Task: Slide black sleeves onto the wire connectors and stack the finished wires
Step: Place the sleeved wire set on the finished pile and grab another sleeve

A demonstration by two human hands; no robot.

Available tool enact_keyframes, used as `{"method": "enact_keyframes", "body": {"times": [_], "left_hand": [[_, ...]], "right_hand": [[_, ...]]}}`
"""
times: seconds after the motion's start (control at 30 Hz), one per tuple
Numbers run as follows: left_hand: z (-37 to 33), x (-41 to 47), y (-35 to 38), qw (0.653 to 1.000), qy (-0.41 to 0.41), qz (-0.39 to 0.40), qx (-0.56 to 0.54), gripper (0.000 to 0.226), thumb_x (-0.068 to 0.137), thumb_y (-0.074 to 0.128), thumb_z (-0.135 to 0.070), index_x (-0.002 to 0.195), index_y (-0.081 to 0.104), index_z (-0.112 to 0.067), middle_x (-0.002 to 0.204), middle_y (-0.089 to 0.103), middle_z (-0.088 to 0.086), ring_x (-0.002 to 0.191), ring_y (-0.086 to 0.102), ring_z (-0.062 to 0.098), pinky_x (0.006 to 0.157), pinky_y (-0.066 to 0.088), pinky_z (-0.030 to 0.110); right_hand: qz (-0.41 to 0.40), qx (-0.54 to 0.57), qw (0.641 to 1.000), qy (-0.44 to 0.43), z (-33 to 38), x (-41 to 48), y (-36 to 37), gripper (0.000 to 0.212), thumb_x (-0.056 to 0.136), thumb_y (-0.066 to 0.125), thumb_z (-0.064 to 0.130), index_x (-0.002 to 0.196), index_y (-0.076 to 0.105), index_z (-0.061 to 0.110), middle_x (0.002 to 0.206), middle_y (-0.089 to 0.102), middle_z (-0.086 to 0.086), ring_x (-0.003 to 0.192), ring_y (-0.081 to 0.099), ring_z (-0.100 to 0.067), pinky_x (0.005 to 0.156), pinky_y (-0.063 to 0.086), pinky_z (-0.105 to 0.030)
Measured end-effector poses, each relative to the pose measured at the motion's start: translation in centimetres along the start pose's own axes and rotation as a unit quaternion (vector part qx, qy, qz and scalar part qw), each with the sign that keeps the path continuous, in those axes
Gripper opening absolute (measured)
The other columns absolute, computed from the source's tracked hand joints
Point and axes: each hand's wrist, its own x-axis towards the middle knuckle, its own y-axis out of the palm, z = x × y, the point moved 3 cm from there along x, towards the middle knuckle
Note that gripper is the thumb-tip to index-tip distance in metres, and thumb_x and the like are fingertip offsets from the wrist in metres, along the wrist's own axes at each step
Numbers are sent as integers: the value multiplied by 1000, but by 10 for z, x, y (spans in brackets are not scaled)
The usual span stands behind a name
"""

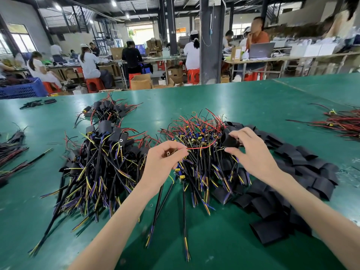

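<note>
A short, matte black sleeve (230, 140) is gripped in the right hand (253, 154), above the middle heap of unsleeved wires (202, 133). A thin red wire (200, 147) arcs from it to the left hand (165, 160), which pinches it. Sleeved wires (101, 152) lie stacked left and loose sleeves (303, 172) right, on the green table (214, 240).

Item: one person, two arms in view.

- Left hand (163, 160): bare, slim, with long narrow fingers.
- Left forearm (116, 221): bare from the wrist back to the lower edge of view. It is slender and broadens away from the hand.
- Right hand (251, 152): bare, same slim build, knuckles lightly marked.
- Right forearm (315, 215): bare behind the wrist as far as the lower right corner.
- Nails: too small to tell.
</note>
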Motion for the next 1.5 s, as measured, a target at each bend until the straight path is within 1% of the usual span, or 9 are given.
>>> {"method": "enact_keyframes", "body": {"times": [0.13,0.27,0.57,0.73,0.93,1.03,1.2,1.3,1.5], "left_hand": [[-3,-2,3,1000,10,7,6,17,81,69,-3,74,69,-19,54,55,-6,48,38,9,52,34,13],[-5,-3,4,1000,20,8,17,18,81,70,-4,74,69,-20,54,53,-10,50,37,11,52,32,15],[-2,-2,3,1000,-5,8,26,11,82,69,-6,76,70,-16,53,50,-1,49,39,11,54,36,14],[0,-3,2,1000,-11,14,14,9,83,67,-5,78,69,-13,54,55,-4,49,42,10,56,39,15],[0,-3,0,1000,-8,14,21,9,84,67,-9,78,69,-15,55,55,-4,50,42,10,57,40,16],[1,-3,-1,999,-5,8,35,14,83,68,-11,75,70,-23,55,54,-6,52,41,13,59,38,21],[1,-2,4,994,29,21,101,24,83,68,-11,70,68,-31,54,54,-13,53,40,10,53,34,18],[2,-4,6,991,39,30,127,22,84,69,-13,73,67,-32,59,58,-16,51,41,6,52,34,15],[3,-9,18,995,24,60,74,18,80,73,-9,92,67,-21,85,65,1,60,56,9,65,52,27]], "right_hand": [[-2,0,1000,-3,-1,0,0,37,81,72,19,113,59,4,104,54,-8,96,54,-24,82,36,-27],[-9,3,1000,-7,-2,0,0,36,79,73,17,110,60,4,101,53,-7,92,54,-23,77,32,-22],[-16,36,999,-13,-3,2,-2,36,78,73,11,111,60,5,102,54,-5,90,54,-22,82,37,-26],[-4,94,996,-2,-3,1,1,36,78,73,9,112,61,8,103,54,0,90,56,-23,87,43,-33],[0,136,991,3,-3,2,0,39,76,74,7,113,61,11,106,55,2,95,56,-16,95,42,-29],[-8,112,993,-30,0,1,-1,38,77,74,9,113,61,10,107,55,3,94,50,-7,92,40,-25],[-2,-3,995,-95,8,-1,1,40,75,75,13,113,62,7,109,58,-6,101,52,-28,89,42,-43],[-7,-55,992,-114,14,-3,1,41,74,77,17,113,63,11,108,59,-4,100,50,-30,85,38,-41],[18,-86,977,-192,40,-10,4,41,75,77,25,110,64,9,105,61,-5,103,47,-26,89,35,-37]]}}
